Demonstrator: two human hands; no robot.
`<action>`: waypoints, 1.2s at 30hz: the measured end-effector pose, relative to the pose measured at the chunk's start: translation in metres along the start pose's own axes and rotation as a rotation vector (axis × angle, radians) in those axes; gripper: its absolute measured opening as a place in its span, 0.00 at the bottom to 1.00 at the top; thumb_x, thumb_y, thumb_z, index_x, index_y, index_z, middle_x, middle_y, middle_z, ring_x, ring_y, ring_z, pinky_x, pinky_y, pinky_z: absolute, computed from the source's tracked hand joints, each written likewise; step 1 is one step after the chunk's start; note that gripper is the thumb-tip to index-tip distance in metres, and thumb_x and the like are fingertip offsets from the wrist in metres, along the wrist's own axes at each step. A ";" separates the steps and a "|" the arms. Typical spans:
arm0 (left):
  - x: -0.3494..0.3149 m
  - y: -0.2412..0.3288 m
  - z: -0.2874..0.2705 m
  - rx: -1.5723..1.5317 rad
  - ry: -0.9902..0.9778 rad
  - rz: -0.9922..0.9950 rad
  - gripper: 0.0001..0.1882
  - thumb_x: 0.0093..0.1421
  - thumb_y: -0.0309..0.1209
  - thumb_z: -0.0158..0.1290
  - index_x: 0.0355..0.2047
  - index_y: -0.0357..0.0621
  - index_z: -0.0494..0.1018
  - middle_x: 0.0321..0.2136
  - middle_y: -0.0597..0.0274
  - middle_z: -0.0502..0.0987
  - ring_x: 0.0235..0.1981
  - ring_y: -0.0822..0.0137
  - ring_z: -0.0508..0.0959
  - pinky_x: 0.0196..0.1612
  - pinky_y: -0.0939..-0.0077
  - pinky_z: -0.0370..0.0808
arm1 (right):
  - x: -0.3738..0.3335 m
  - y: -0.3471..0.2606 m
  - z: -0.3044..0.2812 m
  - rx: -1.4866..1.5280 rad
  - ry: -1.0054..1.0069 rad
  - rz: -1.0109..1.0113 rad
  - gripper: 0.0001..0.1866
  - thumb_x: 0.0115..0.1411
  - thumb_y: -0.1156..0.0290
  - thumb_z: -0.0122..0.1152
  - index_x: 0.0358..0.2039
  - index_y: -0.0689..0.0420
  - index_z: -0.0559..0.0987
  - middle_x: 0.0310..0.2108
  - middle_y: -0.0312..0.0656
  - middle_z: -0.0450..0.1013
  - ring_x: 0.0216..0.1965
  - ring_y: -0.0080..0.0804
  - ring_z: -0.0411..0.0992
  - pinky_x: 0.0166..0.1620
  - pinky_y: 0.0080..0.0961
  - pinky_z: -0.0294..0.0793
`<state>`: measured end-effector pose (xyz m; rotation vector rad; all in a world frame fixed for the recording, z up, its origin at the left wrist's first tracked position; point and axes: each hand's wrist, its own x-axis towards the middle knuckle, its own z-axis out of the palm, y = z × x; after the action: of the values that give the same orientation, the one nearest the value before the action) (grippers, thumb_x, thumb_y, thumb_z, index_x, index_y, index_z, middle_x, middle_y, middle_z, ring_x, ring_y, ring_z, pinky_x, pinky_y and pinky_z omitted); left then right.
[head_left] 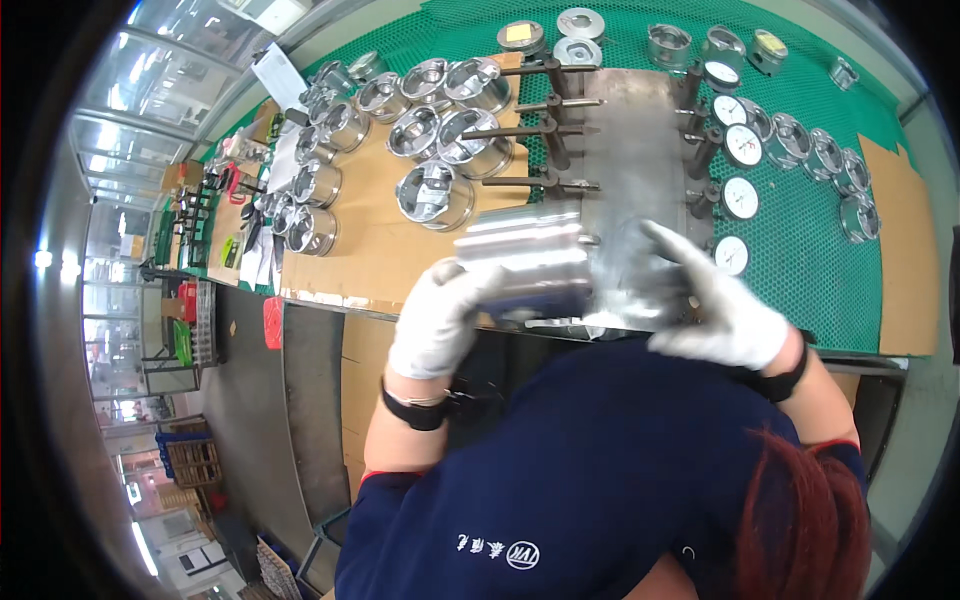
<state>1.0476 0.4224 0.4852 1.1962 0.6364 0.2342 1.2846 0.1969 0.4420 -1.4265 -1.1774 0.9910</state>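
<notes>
My left hand (436,318), in a white glove, grips the left end of a shiny metal engine piston (526,258). Motion blurs the piston, which lies on its side in the air over the bench's front edge. To its right, my right hand (728,312), gloved too, is open with thumb and fingers apart and nothing between them. It hovers by the front right part of a flat steel plate (635,130). Dark stands with rods line the plate's left side. Along its right side are several round white dial gauges (740,198).
Several pistons (436,195) stand on brown cardboard (370,255) at the left. More pistons (790,140) are on the green mat (810,290) at the right, others (668,45) along the back. Papers and tools lie at the far left end of the bench.
</notes>
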 end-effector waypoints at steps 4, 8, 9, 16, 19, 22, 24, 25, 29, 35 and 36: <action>0.021 -0.052 0.008 0.444 -0.292 0.273 0.24 0.65 0.32 0.54 0.59 0.32 0.70 0.50 0.52 0.79 0.43 0.66 0.79 0.49 0.74 0.75 | 0.016 0.019 0.047 -0.176 0.232 -0.126 0.64 0.40 0.60 0.85 0.72 0.59 0.53 0.64 0.54 0.61 0.65 0.48 0.64 0.65 0.39 0.66; 0.030 -0.062 0.010 0.875 -0.231 0.242 0.39 0.59 0.31 0.59 0.67 0.30 0.54 0.49 0.37 0.77 0.51 0.43 0.78 0.54 0.60 0.75 | 0.021 0.011 0.034 -0.625 0.287 -0.193 0.59 0.38 0.59 0.83 0.68 0.61 0.60 0.54 0.59 0.66 0.55 0.57 0.69 0.57 0.42 0.71; 0.034 -0.063 0.013 0.976 -0.182 0.303 0.42 0.57 0.30 0.61 0.67 0.31 0.54 0.49 0.36 0.76 0.51 0.42 0.77 0.54 0.57 0.75 | 0.024 0.011 0.036 -0.709 0.289 -0.194 0.57 0.38 0.59 0.83 0.67 0.61 0.62 0.52 0.59 0.67 0.53 0.57 0.69 0.55 0.42 0.72; 0.069 -0.067 0.050 1.199 -0.228 0.670 0.49 0.43 0.29 0.69 0.66 0.42 0.58 0.56 0.40 0.69 0.52 0.40 0.74 0.54 0.53 0.73 | 0.034 0.018 0.046 -0.851 0.341 -0.193 0.51 0.44 0.60 0.78 0.65 0.64 0.62 0.54 0.58 0.67 0.51 0.58 0.70 0.52 0.47 0.73; 0.081 -0.087 0.053 1.139 -0.164 0.756 0.50 0.42 0.31 0.70 0.66 0.43 0.58 0.55 0.40 0.70 0.51 0.40 0.74 0.54 0.52 0.73 | 0.012 0.026 0.039 -0.727 0.381 -0.087 0.50 0.49 0.64 0.75 0.67 0.67 0.58 0.47 0.56 0.72 0.48 0.57 0.73 0.51 0.42 0.76; 0.090 -0.098 0.052 1.123 -0.145 0.811 0.51 0.42 0.32 0.71 0.66 0.43 0.58 0.55 0.39 0.70 0.51 0.40 0.74 0.54 0.51 0.72 | -0.017 0.044 0.031 -0.333 0.293 0.279 0.47 0.57 0.69 0.70 0.70 0.69 0.53 0.42 0.52 0.75 0.38 0.43 0.79 0.43 0.32 0.81; 0.096 -0.098 0.056 1.129 -0.104 0.874 0.49 0.42 0.36 0.73 0.63 0.41 0.61 0.53 0.39 0.72 0.50 0.40 0.75 0.52 0.52 0.74 | -0.023 0.051 0.037 0.158 0.266 0.503 0.46 0.60 0.71 0.66 0.71 0.68 0.49 0.42 0.50 0.75 0.36 0.38 0.79 0.40 0.30 0.82; 0.099 -0.098 0.059 1.133 -0.083 0.905 0.48 0.42 0.38 0.73 0.61 0.40 0.62 0.52 0.40 0.73 0.49 0.40 0.76 0.51 0.53 0.75 | -0.025 0.054 0.041 0.409 0.248 0.604 0.46 0.62 0.72 0.64 0.72 0.67 0.47 0.42 0.49 0.75 0.35 0.36 0.79 0.39 0.29 0.83; 0.110 -0.097 0.063 1.042 -0.087 0.934 0.49 0.41 0.35 0.73 0.62 0.40 0.61 0.54 0.39 0.71 0.52 0.38 0.74 0.53 0.51 0.74 | -0.021 0.061 0.043 0.440 0.276 0.558 0.50 0.63 0.73 0.61 0.75 0.60 0.38 0.43 0.48 0.73 0.32 0.33 0.79 0.32 0.28 0.84; 0.116 -0.096 0.065 1.035 -0.122 0.849 0.50 0.42 0.34 0.72 0.64 0.40 0.59 0.56 0.38 0.68 0.56 0.38 0.71 0.58 0.50 0.70 | -0.019 0.064 0.042 0.446 0.305 0.554 0.44 0.65 0.74 0.58 0.74 0.56 0.42 0.43 0.50 0.76 0.29 0.33 0.79 0.30 0.28 0.84; 0.117 -0.096 0.065 1.030 -0.121 0.849 0.50 0.42 0.34 0.72 0.64 0.40 0.59 0.56 0.38 0.68 0.56 0.38 0.70 0.58 0.50 0.70 | -0.019 0.063 0.041 0.454 0.302 0.564 0.46 0.65 0.73 0.59 0.74 0.57 0.40 0.42 0.48 0.75 0.30 0.33 0.79 0.30 0.29 0.84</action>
<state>1.1644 0.3932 0.3721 2.4315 0.0558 0.5726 1.2516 0.1843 0.3725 -1.4870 -0.2926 1.2689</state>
